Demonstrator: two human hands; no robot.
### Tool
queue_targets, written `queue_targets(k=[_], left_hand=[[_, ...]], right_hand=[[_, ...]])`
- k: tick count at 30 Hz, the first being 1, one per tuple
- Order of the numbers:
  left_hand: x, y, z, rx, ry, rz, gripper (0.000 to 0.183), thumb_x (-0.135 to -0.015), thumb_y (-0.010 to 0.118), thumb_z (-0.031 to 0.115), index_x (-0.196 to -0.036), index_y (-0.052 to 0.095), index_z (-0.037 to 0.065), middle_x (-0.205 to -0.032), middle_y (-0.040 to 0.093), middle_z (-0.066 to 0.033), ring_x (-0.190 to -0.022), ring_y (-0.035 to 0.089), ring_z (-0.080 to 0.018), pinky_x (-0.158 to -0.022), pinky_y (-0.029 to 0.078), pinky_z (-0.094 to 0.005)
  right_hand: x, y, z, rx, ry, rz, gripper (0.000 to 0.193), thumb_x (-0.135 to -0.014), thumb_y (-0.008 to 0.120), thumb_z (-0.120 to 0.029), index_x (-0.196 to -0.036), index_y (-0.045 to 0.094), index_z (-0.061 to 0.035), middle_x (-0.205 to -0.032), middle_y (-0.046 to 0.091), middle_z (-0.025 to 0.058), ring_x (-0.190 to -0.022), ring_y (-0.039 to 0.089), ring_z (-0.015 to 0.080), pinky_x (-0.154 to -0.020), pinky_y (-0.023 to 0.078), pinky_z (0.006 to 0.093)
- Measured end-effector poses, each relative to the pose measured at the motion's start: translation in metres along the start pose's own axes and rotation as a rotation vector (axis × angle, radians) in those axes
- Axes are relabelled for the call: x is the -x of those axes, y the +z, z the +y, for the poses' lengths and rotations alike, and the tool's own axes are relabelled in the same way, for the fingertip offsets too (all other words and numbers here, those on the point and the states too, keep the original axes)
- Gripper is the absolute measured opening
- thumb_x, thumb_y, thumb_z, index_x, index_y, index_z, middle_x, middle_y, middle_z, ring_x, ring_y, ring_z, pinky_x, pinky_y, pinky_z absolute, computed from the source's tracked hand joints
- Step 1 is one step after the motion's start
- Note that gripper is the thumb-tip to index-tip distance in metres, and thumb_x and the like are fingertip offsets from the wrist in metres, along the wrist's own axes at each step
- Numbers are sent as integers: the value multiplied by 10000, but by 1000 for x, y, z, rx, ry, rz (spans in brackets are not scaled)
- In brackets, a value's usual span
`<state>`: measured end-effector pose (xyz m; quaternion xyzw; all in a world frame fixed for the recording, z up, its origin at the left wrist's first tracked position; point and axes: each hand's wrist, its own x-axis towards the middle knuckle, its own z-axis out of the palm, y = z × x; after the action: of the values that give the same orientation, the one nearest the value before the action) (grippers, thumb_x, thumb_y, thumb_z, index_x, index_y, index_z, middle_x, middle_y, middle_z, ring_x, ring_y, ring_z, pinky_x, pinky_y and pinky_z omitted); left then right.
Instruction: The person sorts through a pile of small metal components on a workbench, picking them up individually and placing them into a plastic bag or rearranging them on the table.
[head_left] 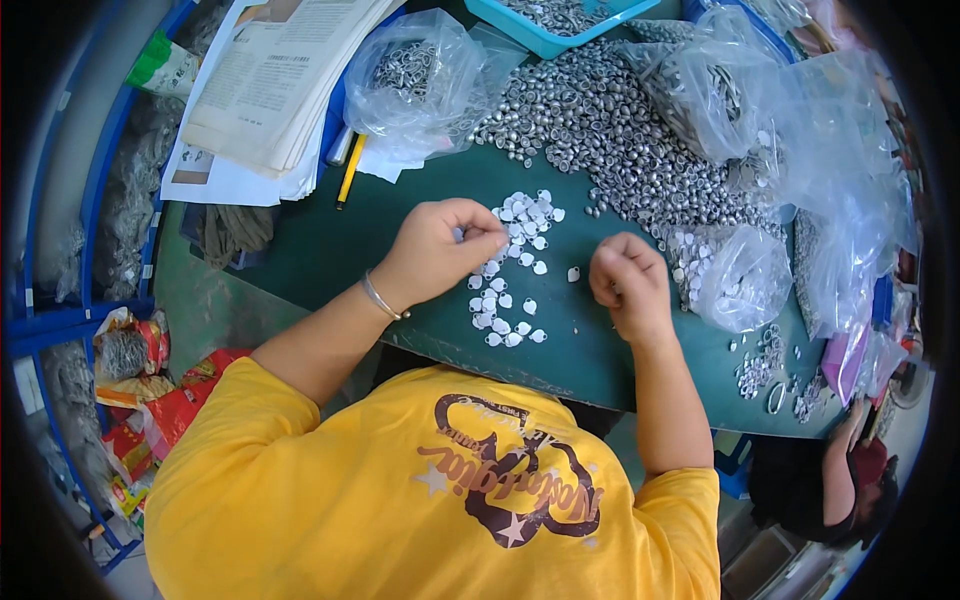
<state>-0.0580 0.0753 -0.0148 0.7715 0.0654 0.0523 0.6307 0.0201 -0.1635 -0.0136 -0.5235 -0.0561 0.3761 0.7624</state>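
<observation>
Small silver heart-shaped metal charms (495, 315) lie in a loose scatter on the green tabletop (430, 325). My left hand (440, 250), with a bangle on its wrist, is at the left side of the scatter, thumb and forefinger pinched together; what they hold, if anything, is too small to make out. To the right, my right hand (632, 285) is raised with its fingers curled in and the thumb against them, hiding anything between them. A single charm (573, 273) lies between the two hands, just left of the right one.
A large heap of small silver metal pieces (600, 110) spreads across the back, below a blue tray (560, 40). Clear plastic bags (740, 280) line the right. Newspapers (280, 90) and a yellow pencil-like stick (350, 172) lie back left. Another person (830, 480) is at far right.
</observation>
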Motion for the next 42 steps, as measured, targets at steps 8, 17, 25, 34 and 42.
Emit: queue_targets(k=[8,17,25,34,42], left_hand=[[-4,19,0,-642,415,-147,56,-752,689,83,-804,681,65,-757,570,-97,-684,569,-264,-621,471,-306],[-7,6,8,84,-110,-215,103,-784,656,73,-862,621,15,-645,522,-15,-562,473,-76,-465,355,-209],[-4,27,8,-567,321,-265,110,-733,702,64,-831,655,44,-727,567,-72,-650,568,-212,-607,460,-298],[-6,-12,8,1022,-334,-264,108,-833,554,134,-867,526,35,-816,587,-73,-693,558,-127,-627,468,-227],[4,-4,7,-547,166,-195,160,-712,729,57,-861,679,30,-712,555,-70,-605,546,-165,-562,434,-269]], right_hand=[[7,17,13,1367,-521,117,140,-741,707,-142,-811,624,-52,-748,620,96,-676,609,303,-580,490,378],[15,10,8,1413,-411,134,199,-809,662,-182,-905,538,-60,-784,634,133,-684,610,347,-583,484,418],[14,-7,-4,53,91,-104,83,-853,579,-82,-846,561,-1,-662,576,31,-596,524,82,-519,430,251],[0,27,14,781,-109,117,164,-871,605,-176,-838,578,-18,-668,581,42,-592,540,119,-541,437,266],[-1,29,19,1323,-560,82,111,-789,678,-122,-853,631,-44,-692,599,72,-600,596,233,-527,463,332]])
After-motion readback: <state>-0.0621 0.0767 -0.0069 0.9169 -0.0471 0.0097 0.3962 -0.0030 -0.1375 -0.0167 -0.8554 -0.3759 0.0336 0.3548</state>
